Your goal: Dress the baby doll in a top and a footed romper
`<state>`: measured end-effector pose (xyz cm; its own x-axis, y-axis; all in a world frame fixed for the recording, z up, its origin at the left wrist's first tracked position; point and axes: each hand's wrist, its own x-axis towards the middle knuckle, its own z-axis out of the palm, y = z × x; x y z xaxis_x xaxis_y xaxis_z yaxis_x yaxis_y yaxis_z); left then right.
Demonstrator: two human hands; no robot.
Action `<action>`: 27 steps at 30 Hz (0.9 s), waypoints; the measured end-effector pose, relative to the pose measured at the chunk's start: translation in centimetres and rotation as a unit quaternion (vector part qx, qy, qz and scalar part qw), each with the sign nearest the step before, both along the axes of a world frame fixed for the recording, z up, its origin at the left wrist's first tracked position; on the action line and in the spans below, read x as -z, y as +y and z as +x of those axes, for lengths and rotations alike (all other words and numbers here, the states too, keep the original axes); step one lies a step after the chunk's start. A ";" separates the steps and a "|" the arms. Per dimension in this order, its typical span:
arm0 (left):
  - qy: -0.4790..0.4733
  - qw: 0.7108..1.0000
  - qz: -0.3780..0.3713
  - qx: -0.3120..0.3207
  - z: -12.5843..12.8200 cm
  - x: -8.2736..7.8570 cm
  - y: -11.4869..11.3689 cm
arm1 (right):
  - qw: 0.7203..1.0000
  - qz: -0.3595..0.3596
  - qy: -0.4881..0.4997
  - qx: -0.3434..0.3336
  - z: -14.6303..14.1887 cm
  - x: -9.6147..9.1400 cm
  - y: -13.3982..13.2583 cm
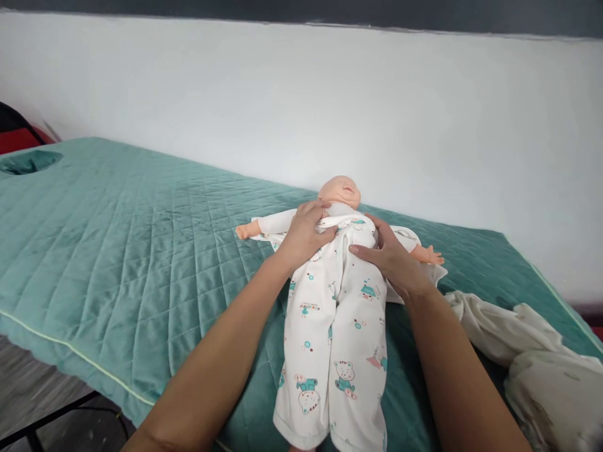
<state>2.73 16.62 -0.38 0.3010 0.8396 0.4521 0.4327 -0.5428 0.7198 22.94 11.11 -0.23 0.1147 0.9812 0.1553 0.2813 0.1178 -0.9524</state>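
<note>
At the far left, a red and black thing [19, 135] shows past the bed [141, 251], whose quilted cover has a hole [31, 162] in its far left corner. The cover runs from there to the far right.

Right of the bare stretch of cover, the doll's left-side arm [245, 230] points out to the left, beyond the left hand [306, 235]. That hand lies over the left of the waist, fingers toward the belly and thumb on the pants [351, 326]; whether it pinches the cloth cannot be told.

The doll [340, 191] lies on its back between the hands, its long axis near to far: head at the far end by the wall [301, 107], legs toward the person. Both hands touch it at the waist, neither clearly nearer. The pants cover both legs and point straight at the person, with the two forearms flanking them.

The right hand [389, 251] curves round the right of the waist, thumb on the front; its other fingers are largely hidden, so its grip cannot be told. Past it, a spread cloth [436, 274] shows under the right-side arm [428, 255]. Near right, a cream cloth [518, 333] lies crumpled, close to the right forearm.
</note>
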 end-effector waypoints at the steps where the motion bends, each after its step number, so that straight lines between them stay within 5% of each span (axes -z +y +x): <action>1: 0.020 0.999 0.040 -0.004 0.1 0.0 -0.1 | 0.999 -0.032 -0.003 -0.008 -0.1 -0.1 -0.1; 8: 0.178 0.959 0.212 -0.052 0.0 0.4 -0.8 | 0.999 -0.008 -0.038 0.000 -0.5 0.0 0.0; 18: 0.171 0.957 0.212 -0.101 -0.6 1.5 -1.9 | 0.979 0.121 -0.151 0.058 -0.9 1.4 -0.8; 27: 0.134 0.965 0.188 -0.122 -2.9 4.0 -7.4 | 0.949 0.192 -0.238 0.082 0.2 3.1 -1.2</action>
